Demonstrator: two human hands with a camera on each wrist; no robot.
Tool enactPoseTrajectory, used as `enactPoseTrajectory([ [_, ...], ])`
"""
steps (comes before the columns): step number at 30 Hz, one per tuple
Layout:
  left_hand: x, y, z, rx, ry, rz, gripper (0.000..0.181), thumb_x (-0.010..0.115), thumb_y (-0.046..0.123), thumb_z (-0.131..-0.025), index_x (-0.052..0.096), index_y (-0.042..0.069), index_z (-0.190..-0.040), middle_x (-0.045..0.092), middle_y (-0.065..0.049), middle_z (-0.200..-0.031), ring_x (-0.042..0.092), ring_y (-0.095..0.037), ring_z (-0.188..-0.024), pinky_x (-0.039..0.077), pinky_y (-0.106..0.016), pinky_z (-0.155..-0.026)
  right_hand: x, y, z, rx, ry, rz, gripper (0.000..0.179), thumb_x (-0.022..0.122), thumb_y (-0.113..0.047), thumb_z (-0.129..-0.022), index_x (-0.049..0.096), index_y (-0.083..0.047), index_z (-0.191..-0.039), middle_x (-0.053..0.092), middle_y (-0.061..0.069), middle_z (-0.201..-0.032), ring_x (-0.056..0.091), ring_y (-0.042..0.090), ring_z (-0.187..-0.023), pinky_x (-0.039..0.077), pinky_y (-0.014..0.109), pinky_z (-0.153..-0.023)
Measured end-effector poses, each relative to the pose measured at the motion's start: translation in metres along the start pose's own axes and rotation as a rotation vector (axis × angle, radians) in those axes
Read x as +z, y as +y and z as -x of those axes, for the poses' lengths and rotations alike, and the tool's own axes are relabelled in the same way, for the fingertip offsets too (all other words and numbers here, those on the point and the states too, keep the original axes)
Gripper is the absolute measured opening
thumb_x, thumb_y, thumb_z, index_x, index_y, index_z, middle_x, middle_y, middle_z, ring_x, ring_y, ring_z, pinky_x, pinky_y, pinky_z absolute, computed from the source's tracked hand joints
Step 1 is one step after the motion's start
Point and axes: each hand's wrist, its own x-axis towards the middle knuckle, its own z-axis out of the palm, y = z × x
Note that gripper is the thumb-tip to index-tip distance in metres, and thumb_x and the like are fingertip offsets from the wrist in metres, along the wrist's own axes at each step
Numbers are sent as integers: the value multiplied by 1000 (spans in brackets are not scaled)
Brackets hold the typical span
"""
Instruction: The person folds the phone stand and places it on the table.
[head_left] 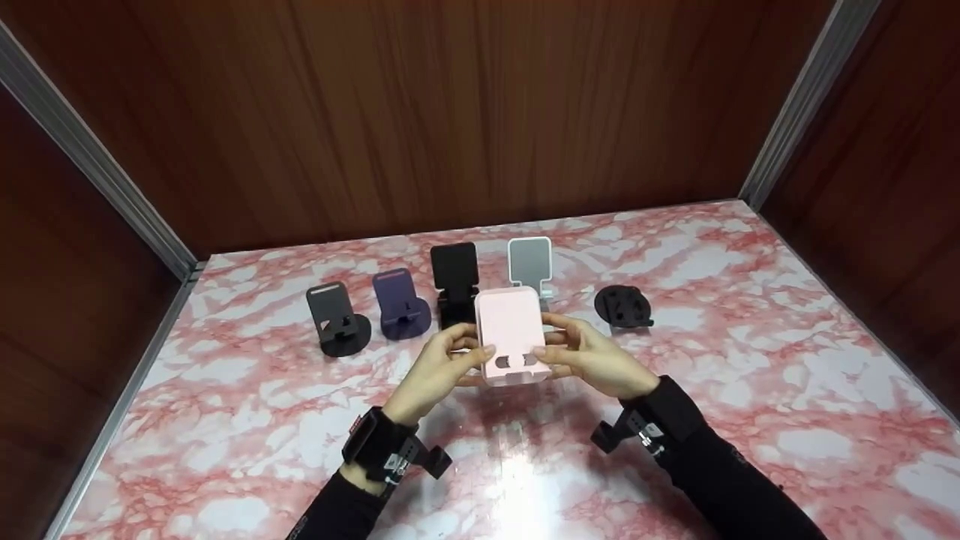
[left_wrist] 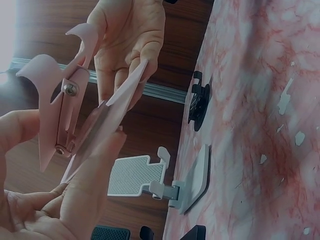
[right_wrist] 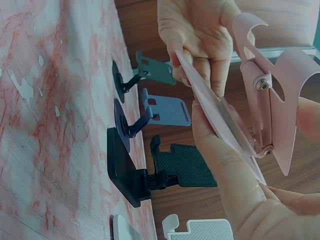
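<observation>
We look down on a tabletop [head_left: 255, 420] marbled in pinkish red and white, with a bright glare below the hands. Wood-grain walls [head_left: 465, 112] rise at the back and both sides, with metal strips [head_left: 97, 165] along the corners. Our left hand [head_left: 445, 358] and right hand [head_left: 598, 360] grip a pink stand [head_left: 512, 326] from either side, raised above the tabletop. Beyond it we see a dark grey stand [head_left: 330, 304], purple stand [head_left: 396, 292], black stand [head_left: 455, 264] and white-framed stand [head_left: 530, 259], all upright; a folded stand [head_left: 624, 306] sits farther right.
</observation>
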Motion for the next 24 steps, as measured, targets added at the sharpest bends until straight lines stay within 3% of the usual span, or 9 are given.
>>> enactPoseTrajectory([
  [15,3,-3,1,34,57,-29,37,65,10,-84,51,-5,-115,60,-5,-87,65,-12,-70,57,-48,-70,0,3,-3,-18,27,41,70,59,-5,-88,18,0,-144,60,15,-116,65,21,-97,55,41,-83],
  [24,4,-2,-1,32,37,-27,39,65,11,-85,49,-3,-117,59,-5,-87,65,-12,-73,57,-48,-72,-3,0,-2,-26,18,56,69,60,-7,-88,20,-1,-144,61,16,-118,65,21,-97,56,37,-80],
])
